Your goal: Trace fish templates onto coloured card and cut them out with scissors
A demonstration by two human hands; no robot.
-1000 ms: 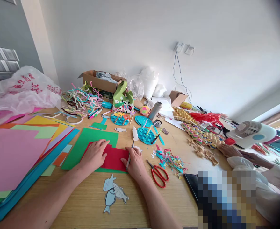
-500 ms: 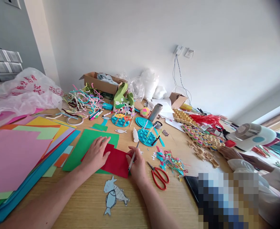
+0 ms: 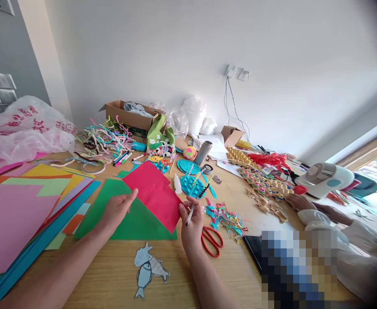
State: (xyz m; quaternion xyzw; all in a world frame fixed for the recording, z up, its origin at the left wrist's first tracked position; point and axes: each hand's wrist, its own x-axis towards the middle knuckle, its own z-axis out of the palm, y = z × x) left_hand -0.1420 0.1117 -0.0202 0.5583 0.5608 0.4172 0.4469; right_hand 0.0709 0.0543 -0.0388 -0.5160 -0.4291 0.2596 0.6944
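R hand (image 3: pixel 193 227) gripped pen (image 3: pixel 190 215) + red sheet (image 3: pixel 152 193), L hand (image 3: pixel 116 213) grip unclear, w/ scissors (image 3: pixel 211 241) at sheet's 4 o'clock, fish cutouts (image 3: pixel 144 274) 6.

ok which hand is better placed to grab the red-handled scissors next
Probably the right hand: it is nearer the scissors, though holding a slim white pen and the red paper sheet. The left hand is near the opposite edge.

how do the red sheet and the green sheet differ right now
The red sheet is held at one edge by the right hand, whereas the green sheet lies flat on the table. The red sheet shows in front; the green sheet is partly hidden behind it. Both are plain sheets with straight edges.
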